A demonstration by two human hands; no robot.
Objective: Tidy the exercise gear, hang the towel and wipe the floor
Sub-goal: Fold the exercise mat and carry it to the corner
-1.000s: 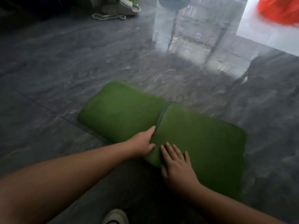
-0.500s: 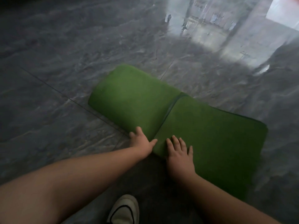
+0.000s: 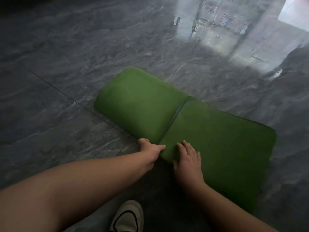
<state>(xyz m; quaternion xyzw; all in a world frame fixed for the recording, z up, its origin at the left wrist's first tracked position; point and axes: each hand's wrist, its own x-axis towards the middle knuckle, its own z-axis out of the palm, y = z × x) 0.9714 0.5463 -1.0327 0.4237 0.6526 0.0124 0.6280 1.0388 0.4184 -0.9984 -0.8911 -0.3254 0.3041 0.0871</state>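
A green exercise mat (image 3: 217,139) lies on the dark grey tiled floor (image 3: 66,64), partly rolled: the thick roll (image 3: 138,106) is on the left, the flat end on the right. My left hand (image 3: 149,150) holds the near end of the roll, thumb on top at the seam. Beside it, my right hand (image 3: 188,159) lies flat with straight fingers on the near edge of the flat part. No towel is in view.
A white shoe with a black outline (image 3: 127,218) stands on the floor below my hands. Bright window reflections (image 3: 217,30) shine on the tiles at the upper right. Open floor lies to the left and beyond the mat.
The view has tilted down and nearer; the items at the far edge have left the frame. Both hands stay at the mat's near edge, my left hand shifted slightly towards the roll's end.
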